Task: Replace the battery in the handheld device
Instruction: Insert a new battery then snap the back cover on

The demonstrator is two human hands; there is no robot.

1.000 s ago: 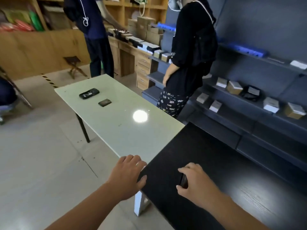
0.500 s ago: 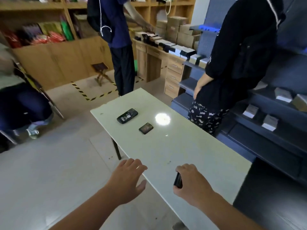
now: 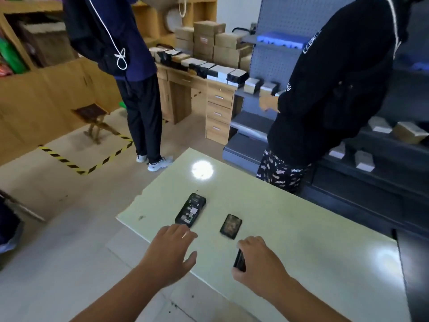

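Fingers: on my left hand (image 3: 171,252) the fingers (image 3: 183,231) are spreading open and empty, reaching forward; on my right hand (image 3: 257,263) they are curling closed around a small dark flat piece (image 3: 239,261), likely the battery or a cover, though I cannot tell which.

Handheld device: the handheld device (image 3: 190,210) is lying flat on the pale worktop (image 3: 301,228), close to its left edge and toward the near-left corner.

Key relation: the device is sitting just ahead of my left fingertips, nearly touching, with its long axis running away from me and leaning slightly right. My left hand is the nearer one; my right is hovering over the near edge, further right.

Look of the device: its back seems to be facing up and uncovered, showing labels and pale inner parts in a dark shell.

Loose piece: a dark rectangular slab (image 3: 231,226) is resting between the device and my right hand, apart from both.

Next move, as I am judging it: I am expecting to steady the device with my left hand first.
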